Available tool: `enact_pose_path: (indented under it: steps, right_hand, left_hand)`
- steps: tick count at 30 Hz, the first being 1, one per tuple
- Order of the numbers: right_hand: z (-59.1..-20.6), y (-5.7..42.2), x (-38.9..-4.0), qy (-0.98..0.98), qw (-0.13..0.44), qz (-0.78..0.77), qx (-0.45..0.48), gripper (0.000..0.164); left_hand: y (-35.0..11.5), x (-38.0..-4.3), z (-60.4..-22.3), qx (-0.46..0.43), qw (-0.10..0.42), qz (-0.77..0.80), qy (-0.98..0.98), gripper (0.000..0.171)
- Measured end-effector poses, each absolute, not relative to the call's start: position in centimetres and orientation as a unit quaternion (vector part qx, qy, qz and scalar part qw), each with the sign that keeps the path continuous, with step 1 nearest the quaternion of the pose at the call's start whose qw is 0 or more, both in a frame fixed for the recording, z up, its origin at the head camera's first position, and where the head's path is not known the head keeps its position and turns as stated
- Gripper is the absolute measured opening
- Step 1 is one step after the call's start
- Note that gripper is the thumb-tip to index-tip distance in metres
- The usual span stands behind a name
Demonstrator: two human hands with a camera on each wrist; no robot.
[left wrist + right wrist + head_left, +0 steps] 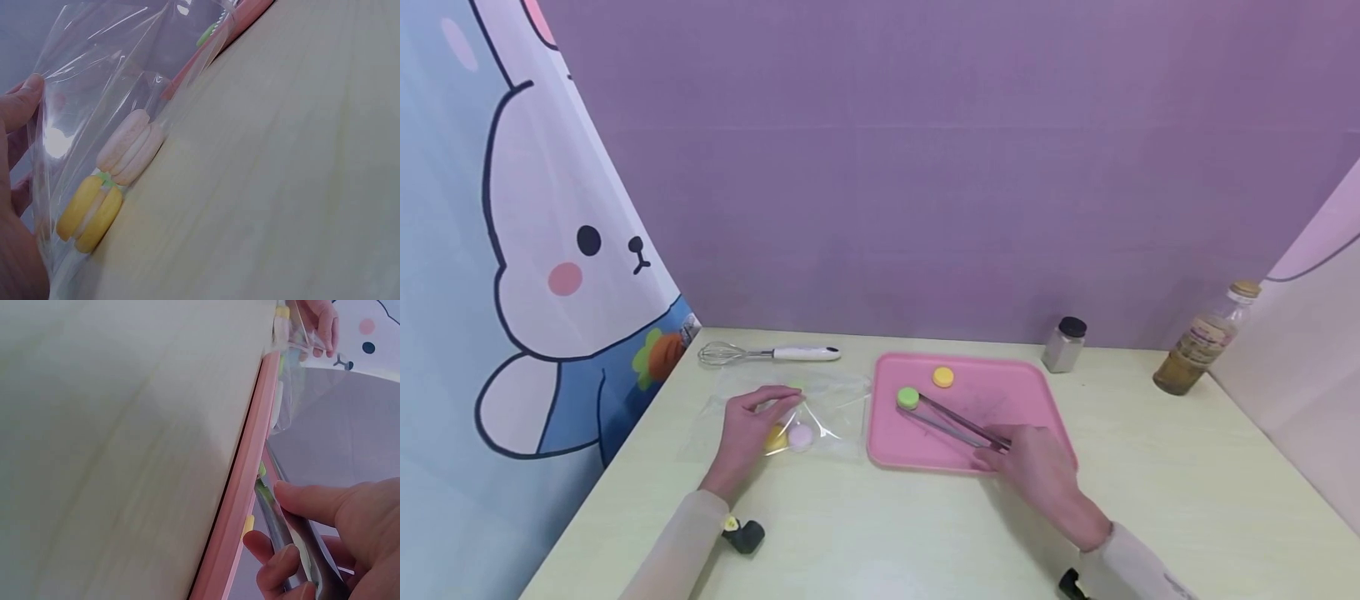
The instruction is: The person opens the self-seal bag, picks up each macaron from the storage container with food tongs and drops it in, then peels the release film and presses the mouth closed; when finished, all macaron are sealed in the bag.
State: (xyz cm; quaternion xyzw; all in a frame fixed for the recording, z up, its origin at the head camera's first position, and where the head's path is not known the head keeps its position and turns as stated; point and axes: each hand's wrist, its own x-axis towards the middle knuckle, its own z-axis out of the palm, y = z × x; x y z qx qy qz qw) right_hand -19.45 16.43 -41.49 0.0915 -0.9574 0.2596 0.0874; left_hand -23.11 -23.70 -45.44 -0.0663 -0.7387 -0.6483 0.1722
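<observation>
My left hand (747, 433) pinches the upper side of a clear plastic bag (842, 408), which lies left of the pink tray. Inside the bag are a yellow macaron (90, 214) and a pale pink one (131, 147), side by side; a bit of green (105, 179) shows behind them. My right hand (1037, 467) holds metal tongs (958, 429) over the tray (880, 446). The tong tips stand on either side of a green macaron (907, 397); whether they squeeze it I cannot tell. Farther back on the tray sits a yellow macaron (943, 377).
A whisk (805, 354) with a white handle lies behind the bag. Behind the tray's right corner stands a small jar (1063, 346) with a black lid. A corked bottle (1202, 342) of brownish liquid is at the far right. A purple backdrop (925, 208) borders the table's back edge.
</observation>
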Motion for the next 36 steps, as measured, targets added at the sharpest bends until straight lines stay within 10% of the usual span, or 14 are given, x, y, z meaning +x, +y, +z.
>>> enact_pose_path:
  steps: [36]
  right_hand:
    - [-39.5,14.9,-17.3,-0.951,0.078,0.283,0.102,0.032]
  left_hand:
    - [-23.8,-23.2,-45.5,-0.075,0.176,-0.638,-0.746,0.019]
